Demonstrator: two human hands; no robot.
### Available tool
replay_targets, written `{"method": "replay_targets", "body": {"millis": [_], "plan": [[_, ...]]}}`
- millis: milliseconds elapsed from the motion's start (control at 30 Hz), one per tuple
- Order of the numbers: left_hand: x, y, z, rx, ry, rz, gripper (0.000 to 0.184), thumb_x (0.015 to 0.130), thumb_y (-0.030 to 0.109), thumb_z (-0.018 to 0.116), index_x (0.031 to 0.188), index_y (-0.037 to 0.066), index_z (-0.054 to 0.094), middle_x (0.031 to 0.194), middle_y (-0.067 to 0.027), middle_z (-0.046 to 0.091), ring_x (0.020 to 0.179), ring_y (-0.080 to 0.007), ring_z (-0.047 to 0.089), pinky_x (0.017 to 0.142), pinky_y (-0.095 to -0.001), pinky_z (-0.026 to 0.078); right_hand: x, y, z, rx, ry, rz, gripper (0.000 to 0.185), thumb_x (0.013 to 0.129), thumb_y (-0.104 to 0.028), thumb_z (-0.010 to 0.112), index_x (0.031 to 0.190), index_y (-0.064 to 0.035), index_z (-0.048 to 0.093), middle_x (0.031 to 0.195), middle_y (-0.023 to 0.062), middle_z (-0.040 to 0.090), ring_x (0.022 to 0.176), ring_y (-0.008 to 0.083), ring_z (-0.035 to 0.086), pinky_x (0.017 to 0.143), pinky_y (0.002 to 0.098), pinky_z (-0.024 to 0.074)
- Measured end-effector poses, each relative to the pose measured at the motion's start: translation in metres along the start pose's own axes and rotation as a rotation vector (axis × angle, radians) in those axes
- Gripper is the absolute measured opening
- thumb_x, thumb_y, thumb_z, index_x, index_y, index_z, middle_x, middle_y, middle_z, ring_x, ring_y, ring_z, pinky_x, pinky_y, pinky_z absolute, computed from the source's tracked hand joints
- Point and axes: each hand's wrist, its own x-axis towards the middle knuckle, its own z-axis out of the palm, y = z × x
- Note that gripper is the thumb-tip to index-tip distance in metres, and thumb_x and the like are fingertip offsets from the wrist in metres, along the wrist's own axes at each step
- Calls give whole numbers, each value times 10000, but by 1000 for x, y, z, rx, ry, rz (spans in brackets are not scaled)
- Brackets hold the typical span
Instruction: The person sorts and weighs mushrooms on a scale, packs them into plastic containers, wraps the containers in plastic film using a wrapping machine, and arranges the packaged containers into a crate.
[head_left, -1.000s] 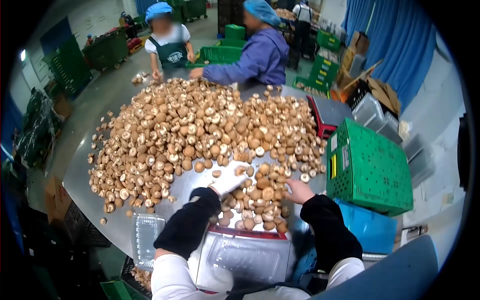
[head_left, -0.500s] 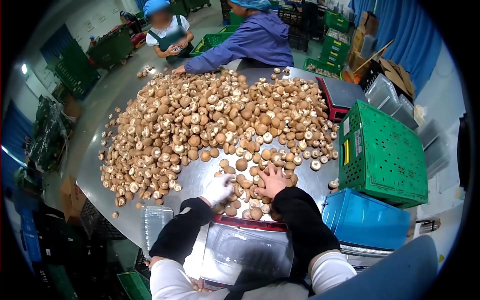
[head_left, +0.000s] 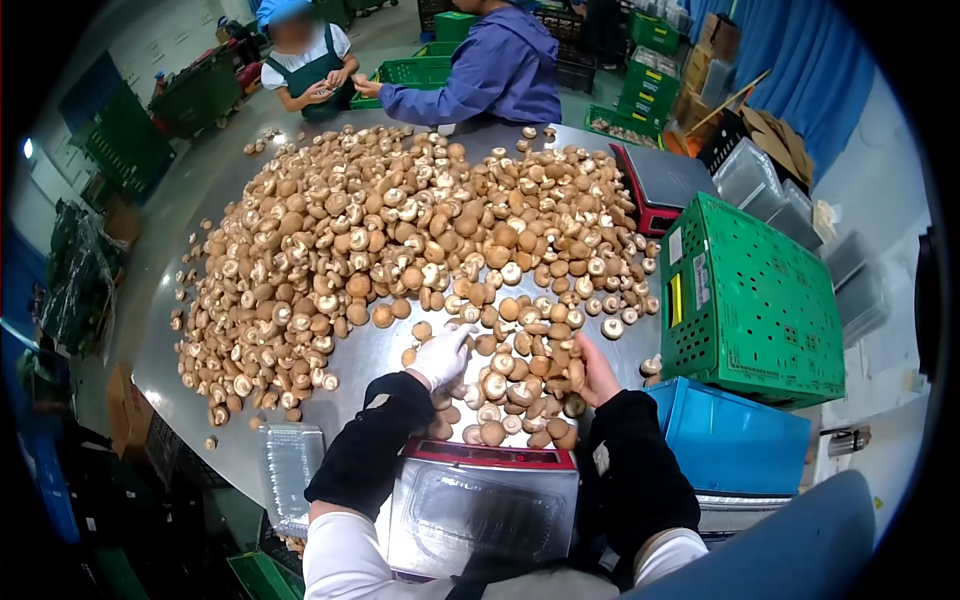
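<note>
A large heap of brown shiitake mushrooms (head_left: 350,230) covers much of the metal table (head_left: 345,385). A smaller group of mushrooms (head_left: 520,385) lies in front of me, between my two hands. My left hand (head_left: 440,358), in a white glove, touches the left side of this group with its fingers stretched forward. Along the right side, my bare right hand (head_left: 597,370) stands on edge with fingers extended against the outer mushrooms. Neither hand grips a mushroom that I can see. Nearest my body, a clear plastic tray (head_left: 490,515) sits on a red-framed scale (head_left: 490,456).
Another clear tray (head_left: 290,475) lies at the table's left front edge. To the right stand a green crate (head_left: 770,300), a blue bin (head_left: 735,435) and a second scale (head_left: 665,185). Two people, one in a purple jacket (head_left: 505,65), stand across the table.
My right hand has moved from on top of the small group to its right side and turned on edge. The person in purple has withdrawn a hand from the heap. The view has shifted slightly.
</note>
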Motion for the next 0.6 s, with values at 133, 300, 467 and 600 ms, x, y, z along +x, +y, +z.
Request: {"method": "replay_targets", "body": {"millis": [133, 300, 467, 600], "plan": [[11, 31, 16, 257, -177, -10, 355, 805, 370, 609, 1080, 146, 599, 1095, -153, 523, 998, -327, 548, 831, -401, 464, -21, -16, 14, 501, -289, 202, 595, 844, -615, 439, 1156, -115, 520, 1162, 141, 504, 753, 228, 500, 446, 193, 374], [20, 64, 49, 556, -262, -290, 617, 658, 549, 706, 1121, 156, 596, 1124, -162, 519, 1023, -345, 540, 793, -435, 492, -43, -18, 36, 728, -512, 280, 608, 819, -620, 478, 1143, -111, 550, 1302, 134, 421, 751, 180, 451, 440, 179, 369], [26, 45, 26, 374, -322, -183, 625, 671, 542, 687, 1111, 105, 614, 1052, -161, 600, 979, -275, 590, 795, -366, 493, -88, -25, 55, 701, -504, 294, 608, 848, -634, 389, 1157, -132, 540, 1333, 165, 400, 838, 257, 508, 511, 256, 461], [-19, 62, -14, -396, -331, -110, 505, 738, 428, 685, 1041, 31, 607, 960, -140, 618, 911, -260, 592, 822, -311, 458, -126, -19, 57, 629, -499, 329, 569, 892, -602, 319, 1138, -133, 526, 1274, 202, 454, 825, 269, 540, 443, 240, 426]]}}
